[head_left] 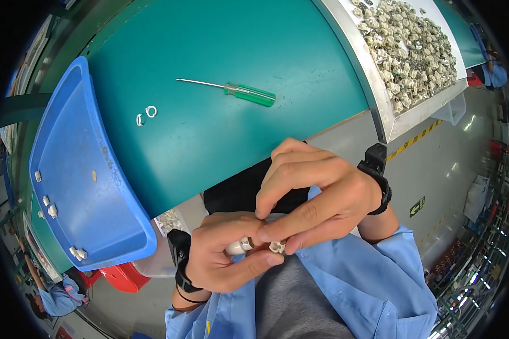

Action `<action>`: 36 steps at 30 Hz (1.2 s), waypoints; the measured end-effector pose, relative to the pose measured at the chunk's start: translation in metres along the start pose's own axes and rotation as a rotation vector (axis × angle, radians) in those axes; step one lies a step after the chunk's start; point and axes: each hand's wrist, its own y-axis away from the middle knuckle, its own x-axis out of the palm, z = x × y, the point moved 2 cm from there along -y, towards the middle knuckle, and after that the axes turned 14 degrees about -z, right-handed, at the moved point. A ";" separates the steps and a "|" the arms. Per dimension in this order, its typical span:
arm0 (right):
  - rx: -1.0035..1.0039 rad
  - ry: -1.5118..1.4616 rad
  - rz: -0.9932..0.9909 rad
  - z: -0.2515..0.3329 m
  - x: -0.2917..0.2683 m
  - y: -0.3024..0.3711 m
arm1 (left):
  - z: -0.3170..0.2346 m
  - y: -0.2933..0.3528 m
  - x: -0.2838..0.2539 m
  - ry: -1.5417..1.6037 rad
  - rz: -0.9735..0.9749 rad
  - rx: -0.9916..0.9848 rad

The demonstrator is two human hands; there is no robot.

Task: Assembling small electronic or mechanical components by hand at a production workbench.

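Observation:
Close to my body, beyond the near edge of the green table, my two hands meet. My left hand (220, 257) is closed round a small white cylindrical piece (239, 247) with a shiny end. Between the fingertips of both hands sits a small cream-and-metal part (277, 247), like those heaped in the tray; my right hand (328, 195) pinches it from the right. Fingers partly cover both pieces, and I cannot tell whether they touch. A screwdriver (249, 94) with a green handle lies on the table, and two white rings (151, 112) lie left of it.
A blue tray (104, 169) on the left holds several small white pieces. At the far right, a metal-edged tray (382, 107) bears a heap of cream-and-metal parts. The green tabletop (209, 45) lies between them. Below the blue tray stands a red stool (124, 277). Other people sit at the sides.

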 end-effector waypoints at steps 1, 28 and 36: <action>-0.020 -0.001 0.014 0.000 -0.002 0.000 | 0.001 -0.001 -0.001 0.014 0.057 -0.025; -0.100 0.088 -0.076 -0.005 0.000 0.014 | 0.020 -0.008 0.004 0.210 0.141 -0.151; -0.075 0.281 -0.196 -0.002 -0.011 0.021 | 0.025 -0.001 0.010 0.197 -0.136 -0.107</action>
